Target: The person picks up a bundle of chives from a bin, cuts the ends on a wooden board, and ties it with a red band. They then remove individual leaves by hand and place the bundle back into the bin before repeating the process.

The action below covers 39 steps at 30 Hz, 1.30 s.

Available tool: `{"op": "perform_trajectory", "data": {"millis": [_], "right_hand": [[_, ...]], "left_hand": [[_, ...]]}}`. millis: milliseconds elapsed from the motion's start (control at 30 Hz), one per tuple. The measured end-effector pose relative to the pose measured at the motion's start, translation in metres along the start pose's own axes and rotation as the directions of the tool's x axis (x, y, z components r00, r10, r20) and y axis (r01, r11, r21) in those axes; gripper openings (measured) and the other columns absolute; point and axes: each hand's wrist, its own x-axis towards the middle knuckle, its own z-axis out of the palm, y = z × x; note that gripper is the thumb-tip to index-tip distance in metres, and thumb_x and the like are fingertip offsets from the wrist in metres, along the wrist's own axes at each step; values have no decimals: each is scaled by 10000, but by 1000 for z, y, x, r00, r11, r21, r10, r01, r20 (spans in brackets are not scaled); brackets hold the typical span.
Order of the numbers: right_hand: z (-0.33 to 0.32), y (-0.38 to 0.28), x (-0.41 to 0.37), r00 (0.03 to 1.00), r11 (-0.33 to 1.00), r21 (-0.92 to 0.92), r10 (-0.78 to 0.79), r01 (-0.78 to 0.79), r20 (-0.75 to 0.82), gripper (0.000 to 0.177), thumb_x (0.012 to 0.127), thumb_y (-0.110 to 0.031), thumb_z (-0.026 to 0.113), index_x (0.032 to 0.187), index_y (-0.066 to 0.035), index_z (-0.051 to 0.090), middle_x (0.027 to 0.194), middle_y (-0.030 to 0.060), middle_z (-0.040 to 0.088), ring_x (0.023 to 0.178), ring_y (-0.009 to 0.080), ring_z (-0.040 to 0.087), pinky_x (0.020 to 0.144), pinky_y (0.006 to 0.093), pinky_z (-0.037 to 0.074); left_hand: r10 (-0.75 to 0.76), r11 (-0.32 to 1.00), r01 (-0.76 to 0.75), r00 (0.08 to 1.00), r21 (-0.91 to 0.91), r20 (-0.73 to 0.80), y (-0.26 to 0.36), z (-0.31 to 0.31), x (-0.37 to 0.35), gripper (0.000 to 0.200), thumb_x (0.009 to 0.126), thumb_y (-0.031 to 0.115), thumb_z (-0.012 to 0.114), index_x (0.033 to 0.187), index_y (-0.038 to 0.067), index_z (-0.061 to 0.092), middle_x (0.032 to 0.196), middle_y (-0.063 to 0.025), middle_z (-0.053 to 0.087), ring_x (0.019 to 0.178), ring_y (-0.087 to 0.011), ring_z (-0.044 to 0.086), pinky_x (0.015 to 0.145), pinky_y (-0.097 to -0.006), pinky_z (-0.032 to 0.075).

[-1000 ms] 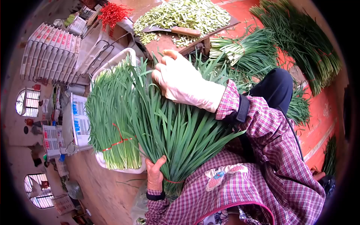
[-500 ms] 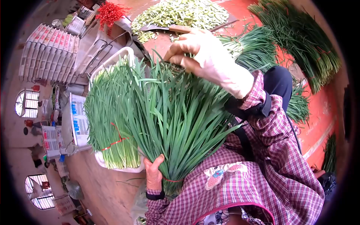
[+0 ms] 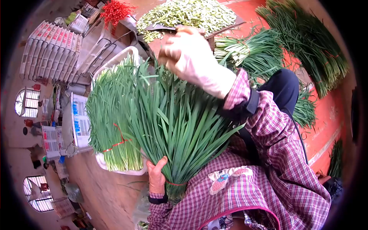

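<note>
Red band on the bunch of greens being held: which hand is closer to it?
Left. The left hand grips the bunch at its base, right beside the red band. The gloved right hand is up at the leaf tips, the far end.

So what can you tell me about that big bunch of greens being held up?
The bunch of greens is made of long, flat, narrow leaves, like garlic chives, fresh and deep green. A thin red band ties it near the base, and the leaves fan out wide above that. It stands roughly upright in front of the person's plaid apron. The bare left hand grips the stems just above the band. The gloved right hand, blurred, is over the leaf tips. Another tied bunch lies just beside it.
</note>
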Motion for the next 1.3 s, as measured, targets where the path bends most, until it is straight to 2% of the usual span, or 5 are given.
{"op": "perform_trajectory", "data": {"millis": [100, 167, 200, 533, 1300], "right_hand": [[-33, 39, 6, 948, 939, 218, 297, -267, -118, 154, 827, -245, 689, 880, -110, 742, 831, 45, 693, 847, 249, 641, 911, 413, 455], [-39, 51, 20, 846, 965, 25, -217, 261, -487, 302, 864, -137, 654, 1157, -64, 631, 1089, 120, 665, 959, 260, 641, 838, 380, 504], [-66, 27, 1, 987, 986, -157, 23, -48, -159, 244, 866, -189, 679, 1102, -128, 691, 1025, 67, 699, 951, 300, 638, 841, 393, 500], [16, -86, -112, 803, 983, 158, -166, 91, 572, 328, 812, -413, 647, 957, -119, 648, 794, 72, 603, 883, 273, 601, 1079, 529, 341], [-1, -72, -149, 840, 987, 163, -86, -3, 536, 323, 778, -277, 700, 1087, -196, 659, 1076, 0, 599, 1114, 229, 545, 1086, 501, 339]], "left_hand": [[-1, 997, 0, 1000, -72, -16, -7, -11, 3, 398, 793, 43, 682, 1180, 2, 603, 1112, -68, 654, 987, -177, 611, 897, -314, 475], [4, 986, -19, 996, -166, -87, -10, -15, 0, 428, 803, 35, 666, 1221, 3, 579, 1128, -71, 649, 991, -192, 617, 912, -330, 481], [-4, 983, -13, 996, -181, -89, -10, -15, 2, 452, 814, 27, 651, 1255, 2, 555, 1144, -73, 642, 1004, -202, 618, 924, -343, 485], [-1, 979, -33, 986, -201, -164, -16, -17, -1, 455, 849, 15, 634, 1293, 10, 535, 1164, -67, 633, 1029, -198, 612, 934, -343, 475], [-2, 969, -58, 970, -242, -241, -12, -8, -2, 370, 889, 51, 644, 1245, 5, 558, 1182, -74, 618, 1031, -184, 604, 909, -337, 485]]}}
